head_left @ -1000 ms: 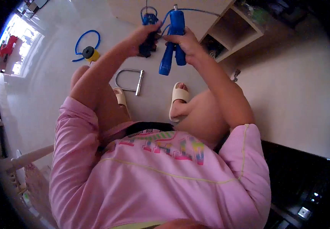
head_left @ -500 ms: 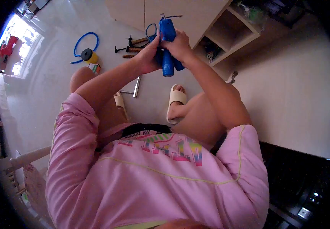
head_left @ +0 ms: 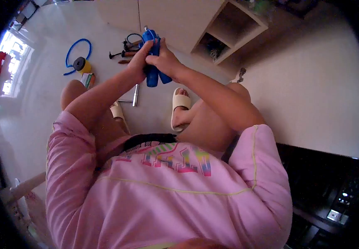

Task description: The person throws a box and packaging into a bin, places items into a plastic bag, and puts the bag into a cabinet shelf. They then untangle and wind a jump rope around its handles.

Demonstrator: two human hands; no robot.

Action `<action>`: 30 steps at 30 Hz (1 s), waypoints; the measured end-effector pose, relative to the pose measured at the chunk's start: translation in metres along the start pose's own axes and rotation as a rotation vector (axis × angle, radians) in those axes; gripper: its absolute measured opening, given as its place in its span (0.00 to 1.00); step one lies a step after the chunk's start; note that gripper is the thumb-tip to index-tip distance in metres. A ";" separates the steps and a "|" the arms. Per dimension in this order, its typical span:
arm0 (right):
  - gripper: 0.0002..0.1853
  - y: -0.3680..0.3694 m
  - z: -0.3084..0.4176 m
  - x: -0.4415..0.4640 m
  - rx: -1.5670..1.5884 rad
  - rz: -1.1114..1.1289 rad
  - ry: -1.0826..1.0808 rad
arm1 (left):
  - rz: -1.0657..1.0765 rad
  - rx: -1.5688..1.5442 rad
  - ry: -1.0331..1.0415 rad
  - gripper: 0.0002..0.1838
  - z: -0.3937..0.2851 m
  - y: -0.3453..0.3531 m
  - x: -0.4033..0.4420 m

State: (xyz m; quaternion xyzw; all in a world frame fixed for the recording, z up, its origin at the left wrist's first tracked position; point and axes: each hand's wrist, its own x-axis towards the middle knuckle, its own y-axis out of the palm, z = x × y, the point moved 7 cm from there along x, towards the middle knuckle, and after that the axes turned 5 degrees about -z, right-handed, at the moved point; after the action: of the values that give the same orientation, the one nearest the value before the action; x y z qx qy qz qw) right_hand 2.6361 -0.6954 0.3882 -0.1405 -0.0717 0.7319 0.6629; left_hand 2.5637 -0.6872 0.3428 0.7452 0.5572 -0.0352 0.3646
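Note:
Above the floor, both my hands grip a blue object [head_left: 152,78] made of thick cylindrical parts, with a metal tip at the top and a thin blue loop beside it. I cannot make out its exact kind. My left hand [head_left: 138,63] is closed around its left side. From the right, my right hand [head_left: 166,62] wraps it, thumb toward me. Two rounded blue ends stick out below the hands; the middle is hidden by my fingers. Beyond my left hand, several dark and wood-coloured tools [head_left: 129,54] lie on the floor.
A yellow container with a black top [head_left: 82,65], a blue hose [head_left: 67,56] and a small box [head_left: 88,80] are on the floor at left. A metal T-shaped tool [head_left: 136,96] lies between my feet. An open-shelved cabinet [head_left: 246,31] stands ahead at right.
The blue object is turned in my hands and its lower ends now spread differently. My hands sit further left and slightly lower in view, while the whole view has also shifted.

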 end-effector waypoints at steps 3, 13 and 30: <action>0.52 0.004 0.013 -0.013 0.127 0.139 0.046 | -0.002 -0.010 -0.010 0.28 -0.002 -0.006 0.003; 0.56 0.004 0.004 -0.002 0.178 -0.087 -0.085 | 0.083 -0.144 0.003 0.22 -0.017 -0.004 -0.003; 0.60 0.009 -0.005 -0.008 -0.053 0.052 -0.116 | 0.303 -0.145 -0.116 0.28 0.004 0.006 -0.023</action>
State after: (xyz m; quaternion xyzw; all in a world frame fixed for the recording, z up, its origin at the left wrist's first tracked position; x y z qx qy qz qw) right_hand 2.6298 -0.7049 0.3820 -0.1173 -0.1255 0.7537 0.6343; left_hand 2.5615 -0.7091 0.3534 0.7889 0.4179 0.0175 0.4502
